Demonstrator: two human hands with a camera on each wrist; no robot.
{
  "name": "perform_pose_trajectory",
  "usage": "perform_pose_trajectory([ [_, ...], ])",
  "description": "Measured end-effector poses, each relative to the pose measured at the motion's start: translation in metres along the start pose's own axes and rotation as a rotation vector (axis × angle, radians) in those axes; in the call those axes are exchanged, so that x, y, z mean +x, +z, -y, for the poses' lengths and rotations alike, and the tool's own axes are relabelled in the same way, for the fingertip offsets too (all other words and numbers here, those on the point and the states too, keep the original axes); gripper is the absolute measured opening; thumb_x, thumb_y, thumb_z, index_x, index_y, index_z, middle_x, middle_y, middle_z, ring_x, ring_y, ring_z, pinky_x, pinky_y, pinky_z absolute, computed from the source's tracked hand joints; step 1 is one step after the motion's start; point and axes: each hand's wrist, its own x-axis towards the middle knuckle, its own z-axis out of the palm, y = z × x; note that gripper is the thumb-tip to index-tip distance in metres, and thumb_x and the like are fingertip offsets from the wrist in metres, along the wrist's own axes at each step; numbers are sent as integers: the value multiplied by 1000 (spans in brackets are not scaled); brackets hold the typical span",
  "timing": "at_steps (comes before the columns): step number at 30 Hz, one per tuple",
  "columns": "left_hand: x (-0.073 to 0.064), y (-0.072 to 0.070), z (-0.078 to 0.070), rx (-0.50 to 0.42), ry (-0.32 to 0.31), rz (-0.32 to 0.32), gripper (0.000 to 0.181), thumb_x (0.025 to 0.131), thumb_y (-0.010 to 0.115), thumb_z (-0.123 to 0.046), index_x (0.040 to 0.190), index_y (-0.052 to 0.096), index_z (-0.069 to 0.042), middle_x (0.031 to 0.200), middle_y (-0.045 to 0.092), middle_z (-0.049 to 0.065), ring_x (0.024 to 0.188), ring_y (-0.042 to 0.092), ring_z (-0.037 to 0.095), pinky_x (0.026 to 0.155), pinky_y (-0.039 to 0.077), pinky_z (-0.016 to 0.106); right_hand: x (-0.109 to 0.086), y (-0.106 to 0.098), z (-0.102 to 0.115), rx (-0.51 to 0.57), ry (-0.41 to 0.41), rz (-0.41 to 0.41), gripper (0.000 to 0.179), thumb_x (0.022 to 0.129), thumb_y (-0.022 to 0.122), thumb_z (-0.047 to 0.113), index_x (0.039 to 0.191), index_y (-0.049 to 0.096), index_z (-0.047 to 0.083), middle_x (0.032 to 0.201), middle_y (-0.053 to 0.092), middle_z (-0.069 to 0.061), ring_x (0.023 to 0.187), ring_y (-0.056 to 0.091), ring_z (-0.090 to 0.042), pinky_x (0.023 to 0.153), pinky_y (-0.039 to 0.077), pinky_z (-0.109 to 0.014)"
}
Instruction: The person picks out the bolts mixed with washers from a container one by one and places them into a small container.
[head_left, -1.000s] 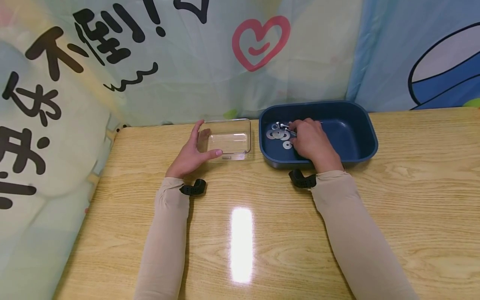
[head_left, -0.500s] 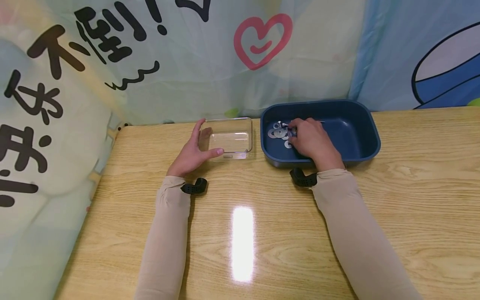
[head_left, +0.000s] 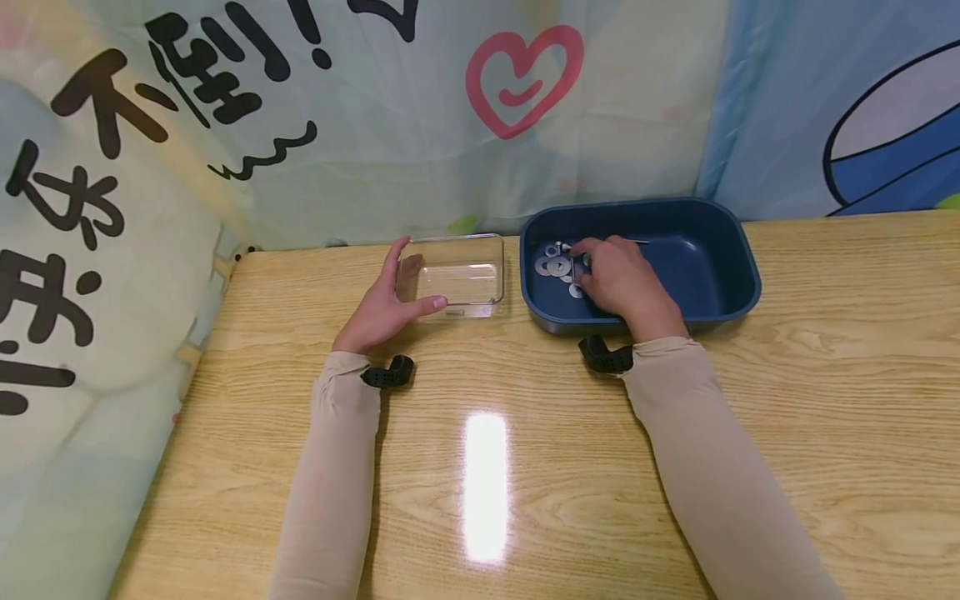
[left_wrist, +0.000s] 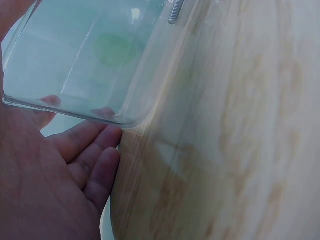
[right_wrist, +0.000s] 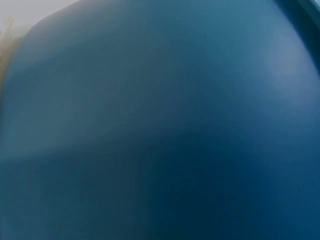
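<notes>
The left hand (head_left: 386, 310) held the clear box (head_left: 468, 287) by its left end, with the thumb on the near side and the other fingers around the back. The box sat on the surface (head_left: 570, 467), and its long way ran from left to right. Inside, a screw (left_wrist: 175, 11) lay along one long side, and the end we could see pointed toward the left hand.

The blue tub (head_left: 712, 287) was just to the right of the box, and it was long from left to right too. The right hand (head_left: 622, 279) reached down into its left part, fingers bent. A thin shiny bit (head_left: 574, 268) by its fingertips ran from back to front; I can't tell if they pinched it. Flat round rings (head_left: 557, 266) lay beside them.
</notes>
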Motion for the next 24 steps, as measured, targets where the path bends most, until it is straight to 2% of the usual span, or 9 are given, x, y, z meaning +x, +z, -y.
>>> perform_pose_trajectory([
  [5,1,0,1,4,-5,-4,101,91,76,-22,162,3,-13,162,30,16,152,18,32,119,18,55,-1,0,-1,19,-31,-4,44,99,62,13,138,51,-5,130,53,-31,132,34,-50,112,26,-60],
  [9,11,0,17,5,-5,-5,102,92,75,-21,162,2,-15,162,29,14,152,17,31,119,18,55,-2,0,0,18,-32,-3,47,98,65,17,137,51,-6,130,51,-31,131,35,-50,113,25,-59],
  [12,18,1,30,4,1,-11,104,91,77,-23,163,1,-21,163,30,10,152,18,29,119,18,55,-2,1,1,11,-24,3,45,99,65,16,136,52,-6,130,50,-32,131,35,-50,114,23,-59],
  [15,20,1,37,4,7,-17,105,90,78,-27,162,2,-27,162,31,5,152,19,27,118,18,55,-2,2,1,12,-29,4,43,99,63,14,135,52,-7,130,51,-32,129,39,-50,112,27,-59],
  [20,19,2,37,15,10,-19,107,88,79,-35,162,3,-30,161,33,3,151,21,24,118,20,54,-1,2,0,41,-52,-1,40,98,59,9,134,54,-7,109,60,-24,103,56,-40,93,43,-54],
  [22,19,1,36,23,12,-21,107,88,79,-37,162,3,-29,161,33,3,151,21,24,118,20,53,-1,2,0,49,-57,-4,39,97,56,7,133,55,-7,99,62,-20,93,58,-36,88,45,-52],
  [24,18,1,36,25,15,-22,107,87,79,-38,162,4,-29,161,34,3,151,22,24,118,20,53,-1,2,1,52,-58,-7,37,97,53,5,131,56,-7,96,63,-18,89,59,-34,87,46,-51],
])
